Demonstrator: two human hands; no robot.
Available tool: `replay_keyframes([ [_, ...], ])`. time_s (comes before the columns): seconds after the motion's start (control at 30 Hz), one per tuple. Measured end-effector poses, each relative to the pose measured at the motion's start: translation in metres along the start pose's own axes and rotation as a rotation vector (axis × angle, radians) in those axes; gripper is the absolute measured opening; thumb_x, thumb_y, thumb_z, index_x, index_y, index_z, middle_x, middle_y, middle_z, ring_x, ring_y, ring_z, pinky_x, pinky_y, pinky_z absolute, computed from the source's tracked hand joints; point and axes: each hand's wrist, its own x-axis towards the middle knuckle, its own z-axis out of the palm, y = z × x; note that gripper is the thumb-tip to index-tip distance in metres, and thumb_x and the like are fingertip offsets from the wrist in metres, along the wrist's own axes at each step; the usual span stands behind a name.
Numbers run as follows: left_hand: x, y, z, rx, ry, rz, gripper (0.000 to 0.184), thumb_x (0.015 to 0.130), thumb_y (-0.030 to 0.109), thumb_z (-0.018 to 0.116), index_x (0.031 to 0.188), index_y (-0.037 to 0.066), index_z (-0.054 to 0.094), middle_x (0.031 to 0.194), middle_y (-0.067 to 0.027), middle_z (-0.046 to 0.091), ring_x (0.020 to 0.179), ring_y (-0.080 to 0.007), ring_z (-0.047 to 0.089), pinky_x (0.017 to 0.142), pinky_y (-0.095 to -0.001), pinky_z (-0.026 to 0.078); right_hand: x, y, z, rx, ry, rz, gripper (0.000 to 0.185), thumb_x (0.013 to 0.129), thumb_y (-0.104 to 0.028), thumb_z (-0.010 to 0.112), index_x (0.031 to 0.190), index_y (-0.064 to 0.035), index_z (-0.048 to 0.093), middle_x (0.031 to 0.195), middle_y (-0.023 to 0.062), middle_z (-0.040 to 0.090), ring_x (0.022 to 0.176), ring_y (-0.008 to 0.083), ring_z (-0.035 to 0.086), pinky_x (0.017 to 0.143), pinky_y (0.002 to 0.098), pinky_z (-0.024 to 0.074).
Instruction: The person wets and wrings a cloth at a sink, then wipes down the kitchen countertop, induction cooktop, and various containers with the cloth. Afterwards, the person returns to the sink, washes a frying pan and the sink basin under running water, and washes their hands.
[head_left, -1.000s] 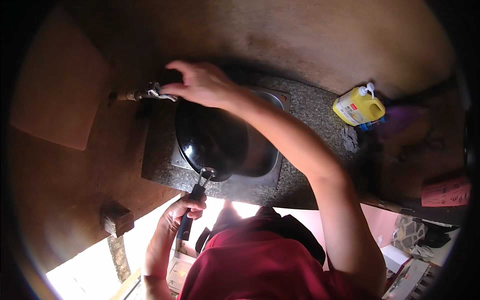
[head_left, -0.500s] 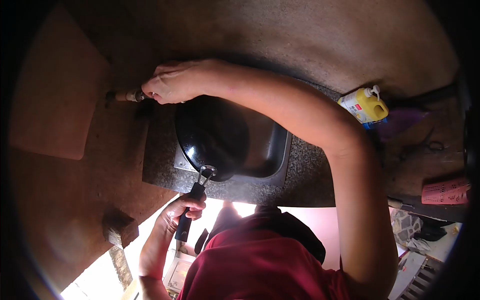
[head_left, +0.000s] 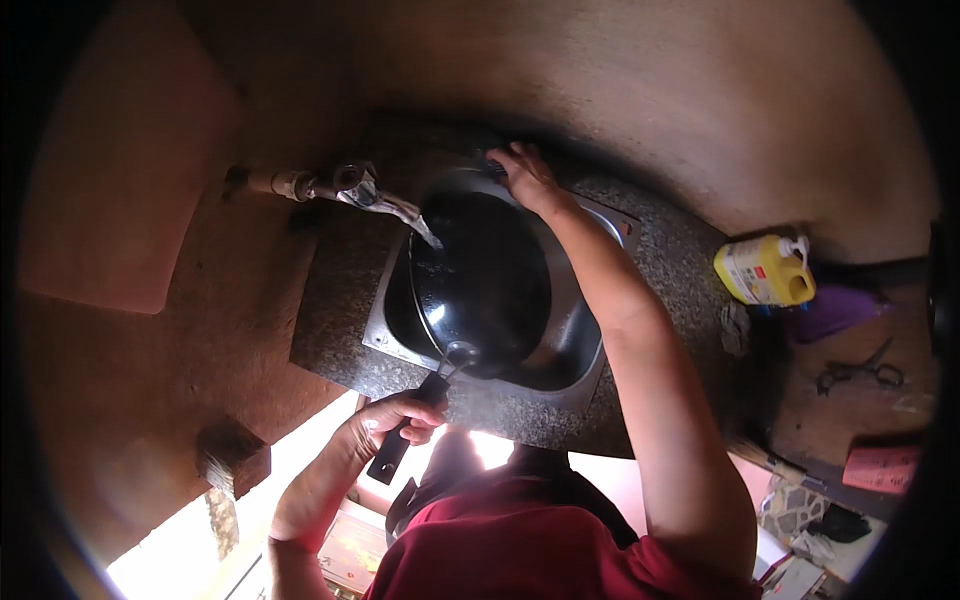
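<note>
A dark wok sits tilted over the metal sink. My left hand is wrapped round its black handle at the sink's near edge. Water runs from the metal faucet onto the left side of the wok. My right hand is at the sink's far edge, just beyond the wok, with its fingers partly spread. A dark shape lies by its fingertips, too dim to make out.
On the right stand a yellow pump bottle, a grey rag, a purple cloth, scissors and a pink basket. A wooden block juts out at lower left.
My right hand has left the faucet and moved right to the far side of the sink. Water now flows. My left hand keeps its hold on the handle; the view has shifted.
</note>
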Motion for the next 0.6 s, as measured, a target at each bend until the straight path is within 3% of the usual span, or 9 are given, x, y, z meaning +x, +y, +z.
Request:
replay_keyframes([
  [0.07,0.002,0.007,0.005,-0.051,0.005,-0.002,0.022,0.086,0.013,0.063,0.074,0.012,0.045,0.058,0.0042,0.039,0.043,-0.0032,0.035,0.040,-0.0164,0.027,0.008,0.006,0.009,0.038,0.059,0.011,0.044,0.076,-0.010,0.063,0.119,-0.0183,0.055,0.129,0.0156,0.047,0.117,0.0353,0.046,0.099,0.0432,0.0384],
  [0.17,0.001,0.012,0.001,-0.089,-0.080,-0.035,0.027,0.090,0.030,0.060,0.078,0.013,0.045,0.060,0.0045,0.037,0.046,-0.0026,0.034,0.039,-0.0143,0.028,-0.035,-0.030,-0.033,0.305,0.386,-0.146,0.035,0.072,-0.010,0.065,0.106,-0.0152,0.058,0.103,0.0144,0.055,0.093,0.0347,0.056,0.080,0.0420,0.0472],
  [0.23,-0.002,0.017,0.004,-0.151,-0.071,-0.026,0.032,0.092,0.034,0.054,0.086,0.004,0.047,0.059,0.0018,0.040,0.042,-0.0049,0.037,0.040,-0.0166,0.033,-0.086,-0.066,-0.074,0.283,0.306,-0.273,0.037,0.071,-0.012,0.066,0.107,-0.0131,0.059,0.102,0.0137,0.056,0.091,0.0325,0.056,0.079,0.0398,0.0478],
  [0.3,-0.003,0.021,0.006,-0.207,-0.034,-0.057,0.034,0.092,0.038,0.054,0.087,0.005,0.047,0.058,0.0023,0.040,0.041,-0.0043,0.036,0.038,-0.0150,0.031,-0.141,-0.108,-0.091,0.258,0.179,-0.362,0.037,0.070,-0.014,0.068,0.106,-0.0130,0.060,0.104,0.0129,0.055,0.088,0.0312,0.056,0.076,0.0391,0.0480],
  [0.37,-0.002,0.025,0.010,-0.165,-0.021,-0.054,0.031,0.093,0.036,0.054,0.083,0.008,0.046,0.057,0.0037,0.039,0.041,-0.0031,0.035,0.038,-0.0146,0.029,-0.174,-0.125,-0.048,0.239,0.196,-0.556,0.036,0.070,-0.019,0.070,0.105,-0.0158,0.062,0.109,0.0125,0.052,0.092,0.0291,0.054,0.076,0.0416,0.0460],
  [0.47,0.009,0.025,0.013,-0.039,0.030,-0.070,0.030,0.093,0.034,0.055,0.078,0.011,0.045,0.056,0.0051,0.038,0.041,-0.0020,0.034,0.037,-0.0151,0.026,-0.151,-0.144,-0.036,0.017,0.154,-0.542,0.035,0.072,-0.021,0.070,0.105,-0.0139,0.064,0.115,0.0119,0.046,0.103,0.0270,0.047,0.085,0.0476,0.0389],
  [0.5,0.014,0.023,0.014,-0.011,0.043,-0.059,0.030,0.093,0.034,0.055,0.077,0.011,0.044,0.056,0.0054,0.038,0.041,-0.0019,0.034,0.037,-0.0154,0.026,-0.128,-0.146,-0.040,-0.067,0.239,-0.525,0.026,0.080,-0.024,0.064,0.104,-0.0131,0.063,0.111,0.0112,0.049,0.102,0.0270,0.047,0.082,0.0447,0.0383],
  [0.6,0.017,0.018,0.018,0.046,0.082,-0.049,0.031,0.092,0.036,0.057,0.076,0.012,0.045,0.055,0.0059,0.037,0.041,-0.0020,0.034,0.037,-0.0167,0.026,-0.085,-0.140,-0.051,-0.133,0.030,-0.352,0.021,0.087,-0.026,0.056,0.101,-0.0125,0.064,0.107,0.0104,0.052,0.098,0.0265,0.047,0.084,0.0442,0.0383],
])
